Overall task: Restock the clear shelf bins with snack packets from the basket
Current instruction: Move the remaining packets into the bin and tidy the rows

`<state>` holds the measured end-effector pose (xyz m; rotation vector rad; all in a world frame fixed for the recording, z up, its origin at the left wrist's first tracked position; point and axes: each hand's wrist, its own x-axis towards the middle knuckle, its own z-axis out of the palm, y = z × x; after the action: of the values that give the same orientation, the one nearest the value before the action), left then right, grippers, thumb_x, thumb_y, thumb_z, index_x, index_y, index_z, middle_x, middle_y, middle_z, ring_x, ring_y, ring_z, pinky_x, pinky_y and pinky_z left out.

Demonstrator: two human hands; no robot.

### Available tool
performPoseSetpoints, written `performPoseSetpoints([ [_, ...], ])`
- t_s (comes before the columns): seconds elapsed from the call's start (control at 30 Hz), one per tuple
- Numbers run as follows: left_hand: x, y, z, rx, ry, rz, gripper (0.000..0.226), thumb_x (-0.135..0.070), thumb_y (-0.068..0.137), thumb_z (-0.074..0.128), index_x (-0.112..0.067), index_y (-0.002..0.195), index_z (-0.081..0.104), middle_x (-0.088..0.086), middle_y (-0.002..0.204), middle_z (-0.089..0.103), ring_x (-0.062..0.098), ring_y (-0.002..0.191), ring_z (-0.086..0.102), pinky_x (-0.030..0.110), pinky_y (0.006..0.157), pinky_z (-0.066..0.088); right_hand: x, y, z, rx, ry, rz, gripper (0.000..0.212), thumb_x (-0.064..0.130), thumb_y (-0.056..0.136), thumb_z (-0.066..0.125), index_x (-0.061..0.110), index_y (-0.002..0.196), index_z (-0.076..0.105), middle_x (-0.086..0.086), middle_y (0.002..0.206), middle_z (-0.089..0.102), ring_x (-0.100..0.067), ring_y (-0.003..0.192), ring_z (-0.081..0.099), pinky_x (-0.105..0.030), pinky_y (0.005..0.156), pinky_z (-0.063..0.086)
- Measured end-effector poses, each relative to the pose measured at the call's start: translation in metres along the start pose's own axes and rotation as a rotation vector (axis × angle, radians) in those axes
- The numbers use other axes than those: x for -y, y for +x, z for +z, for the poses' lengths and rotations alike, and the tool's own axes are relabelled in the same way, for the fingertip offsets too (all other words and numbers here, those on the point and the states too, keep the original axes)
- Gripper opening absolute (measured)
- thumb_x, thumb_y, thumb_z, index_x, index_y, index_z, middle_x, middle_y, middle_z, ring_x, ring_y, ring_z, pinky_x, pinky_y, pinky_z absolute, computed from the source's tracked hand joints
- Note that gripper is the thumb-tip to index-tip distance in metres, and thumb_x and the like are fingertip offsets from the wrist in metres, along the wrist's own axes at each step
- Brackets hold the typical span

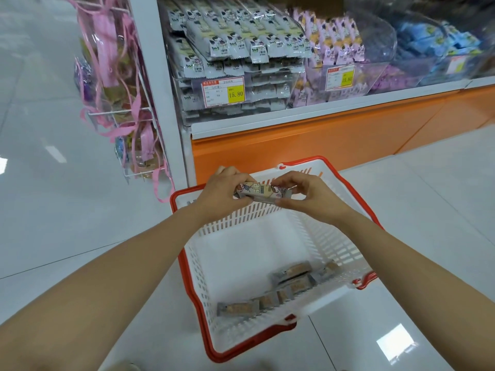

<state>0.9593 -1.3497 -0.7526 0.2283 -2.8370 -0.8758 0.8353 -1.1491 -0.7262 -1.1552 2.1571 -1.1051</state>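
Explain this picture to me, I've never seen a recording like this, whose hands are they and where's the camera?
There is no machine: a person wears one camera on the head, looking down at their own bare hands. The left hand and right hand together pinch a small bundle of grey-and-beige snack packets above a white slatted plastic basket with a red rim, standing on the pale tiled floor. More loose packets lie in its bottom. Ahead, clear plastic shelf bins hold stacked packets.

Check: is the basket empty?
No, several packets lie at the near end of the basket, while left hand and right hand hold another packet above it.
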Motion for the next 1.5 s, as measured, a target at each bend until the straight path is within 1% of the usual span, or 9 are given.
performPoseSetpoints([
  [0.1, -0.004, 0.001, -0.011, -0.028, 0.018, 0.062, 0.040, -0.039, 0.089, 0.064, -0.026, 0.126, 0.057, -0.005, 0.116, 0.051, 0.014, 0.109, 0.037, 0.035, 0.091, 0.039, 0.011, 0.001, -0.010, -0.048, -0.009, -0.062, 0.028, 0.013, 0.083, 0.075, 0.023, 0.109, 0.068, 0.007, 0.107, 0.070, -0.014, 0.099, 0.064, -0.038, 0.091, 0.054],
  [0.2, -0.018, 0.004, -0.034, -0.261, 0.014, 0.137, 0.062, -0.054, 0.088, 0.044, -0.017, 0.137, 0.046, 0.004, 0.135, 0.044, 0.019, 0.124, 0.036, 0.035, 0.106, 0.031, 0.032, 0.007, -0.030, -0.128, 0.175, -0.121, 0.032, 0.007, 0.081, 0.075, 0.024, 0.107, 0.065, 0.004, 0.107, 0.067, -0.013, 0.099, 0.064, -0.031, 0.086, 0.055],
  [0.4, -0.033, 0.017, -0.088, -0.812, 0.312, 0.158, 0.053, -0.028, 0.091, 0.046, -0.008, 0.139, 0.040, 0.018, 0.140, 0.043, 0.032, 0.132, 0.034, 0.052, 0.113, 0.024, 0.090, 0.025, -0.071, -0.385, 0.342, -0.276, 0.027, 0.008, 0.084, 0.072, 0.014, 0.110, 0.065, 0.004, 0.098, 0.066, -0.018, 0.085, 0.059, -0.029, 0.086, 0.054],
  [0.63, -0.015, 0.000, -0.122, -0.655, 0.544, -0.170, 0.089, -0.026, 0.088, 0.056, -0.002, 0.155, 0.002, 0.019, 0.163, -0.001, 0.032, 0.151, -0.005, 0.048, 0.122, 0.000, 0.170, 0.074, -0.059, -0.464, 0.191, -0.394, 0.016, 0.014, 0.090, 0.068, 0.015, 0.106, 0.069, 0.002, 0.096, 0.068, -0.028, 0.086, 0.064, -0.029, 0.076, 0.055],
  [0.73, -0.011, -0.004, -0.128, -0.562, 0.581, -0.220, 0.098, -0.022, 0.086, 0.060, -0.002, 0.154, -0.006, 0.017, 0.162, -0.013, 0.030, 0.150, -0.015, 0.044, 0.122, -0.004, 0.193, 0.102, -0.036, -0.501, 0.085, -0.406, 0.013, 0.024, 0.087, 0.071, 0.021, 0.100, 0.072, 0.008, 0.093, 0.069, -0.018, 0.084, 0.063, -0.037, 0.074, 0.055],
  [0.87, -0.008, -0.007, -0.134, -0.525, 0.609, -0.227, 0.094, -0.017, 0.086, 0.056, -0.003, 0.154, -0.008, 0.014, 0.162, -0.015, 0.027, 0.149, -0.016, 0.043, 0.123, -0.002, 0.209, 0.131, -0.004, -0.564, -0.131, -0.399, 0.015, 0.031, 0.085, 0.071, 0.020, 0.095, 0.074, 0.013, 0.086, 0.067, 0.000, 0.076, 0.055, -0.025, 0.070, 0.049],
  [1.2, -0.002, -0.014, -0.142, -0.473, 0.599, -0.177, 0.094, -0.020, 0.085, 0.056, -0.003, 0.155, -0.005, 0.014, 0.162, -0.015, 0.028, 0.150, -0.015, 0.044, 0.123, 0.000, 0.210, 0.162, 0.025, -0.635, -0.478, -0.315, 0.028, 0.045, 0.086, 0.067, 0.021, 0.099, 0.073, -0.001, 0.089, 0.053, -0.021, 0.095, 0.046, -0.034, 0.081, 0.039],
  [1.33, 0.000, -0.017, -0.143, -0.465, 0.590, -0.133, 0.091, -0.019, 0.083, 0.060, 0.000, 0.155, 0.007, 0.017, 0.163, 0.001, 0.033, 0.150, -0.001, 0.044, 0.123, 0.002, 0.210, 0.158, 0.021, -0.583, -0.449, -0.324, 0.028, 0.044, 0.088, 0.065, 0.023, 0.103, 0.074, -0.001, 0.090, 0.051, -0.022, 0.096, 0.046, -0.034, 0.084, 0.040],
  [1.5, -0.002, -0.021, -0.130, -0.625, 0.526, 0.016, 0.063, -0.014, 0.076, 0.058, -0.002, 0.137, 0.045, 0.017, 0.131, 0.047, 0.032, 0.124, 0.039, 0.046, 0.110, 0.032, 0.190, 0.129, 0.007, -0.516, -0.246, -0.464, 0.018, 0.029, 0.092, 0.064, 0.018, 0.104, 0.071, 0.005, 0.094, 0.056, -0.016, 0.098, 0.053, -0.024, 0.082, 0.045],
])
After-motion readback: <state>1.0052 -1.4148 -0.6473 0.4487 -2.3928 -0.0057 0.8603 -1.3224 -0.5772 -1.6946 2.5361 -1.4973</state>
